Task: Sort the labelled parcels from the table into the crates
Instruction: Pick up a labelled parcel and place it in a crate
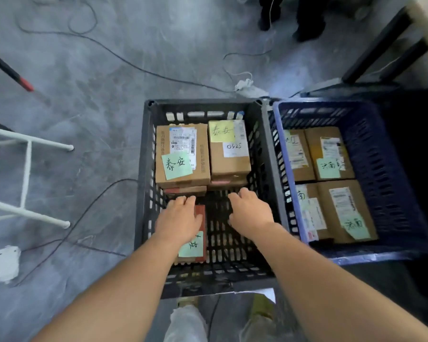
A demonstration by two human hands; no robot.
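Cardboard fills both crates on the grey, mottled concrete floor (84, 82). The black slatted plastic crate (143, 169) holds two brown corrugated parcels against its far wall, each sitting on a lower box with a reddish edge. The far-left brown parcel (183, 154) carries a white printed shipping label with barcodes and a green sticky note handwritten 泰安. The far-right brown parcel (229, 149) bears a yellow-green note with the same two characters and a white slip marked 0325.

In the near-left corner of that crate lies a flat reddish-brown cardboard parcel (200, 219) with a pale green handwritten note, its writing partly covered. The left hand (178, 219) rests palm-down on top of this parcel, fingers straight and loose, not curled round it. The right hand (250, 211) hovers beside it over the bare slotted crate bottom, fingers relaxed and holding nothing.

Touching the black crate's right wall stands a blue perforated plastic crate (391, 154) with four brown cardboard boxes in two rows, each with white printed labels. The far-right blue-crate box (329, 151) and the near-right blue-crate box (346, 208) have green notes reading 济南, somewhat blurred.

Thin black cables (124, 58) trail across the floor, and white metal tube legs (27, 156) stand at left.
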